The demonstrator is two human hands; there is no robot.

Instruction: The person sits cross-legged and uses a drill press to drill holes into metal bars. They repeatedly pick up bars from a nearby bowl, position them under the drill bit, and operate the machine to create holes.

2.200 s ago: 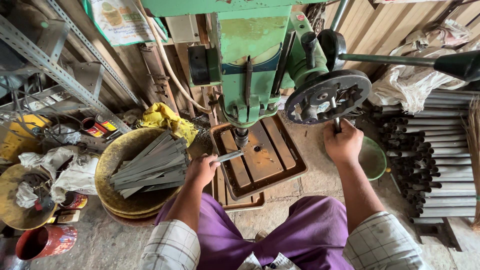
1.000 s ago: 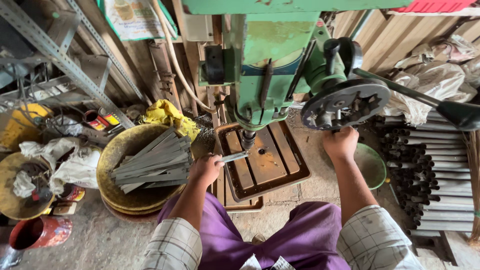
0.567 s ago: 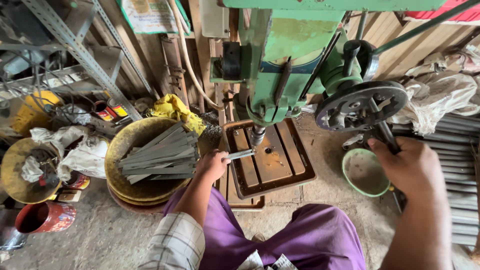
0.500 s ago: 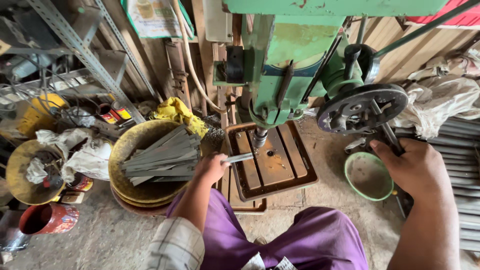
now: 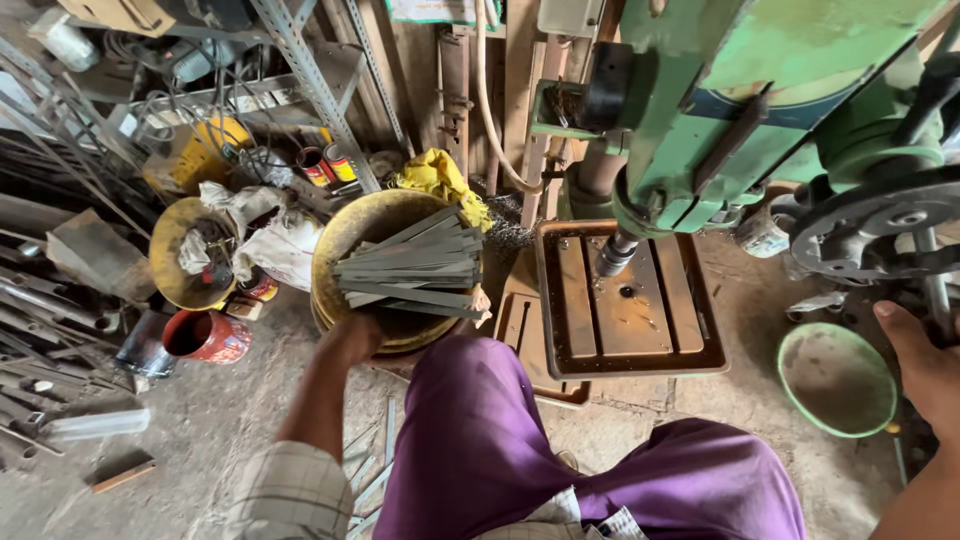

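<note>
Metal strips point(image 5: 415, 268) in yellow pan point(image 5: 335, 245); left hand point(image 5: 350, 340) at rim, grip unclear; right hand point(image 5: 925, 365) loose nr feed wheel point(image 5: 880, 225).

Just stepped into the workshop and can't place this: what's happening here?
A person sits at a green drill press. Their left hand is at the near rim of a yellow pan stacked with grey metal strips. Their right hand is by the feed wheel. The press table under the drill bit holds no workpiece.

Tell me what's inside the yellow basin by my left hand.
The yellow basin holds a pile of flat grey metal strips, fanned across it. The left hand rests at its near rim. The basin's bottom under the strips is covered.
</note>
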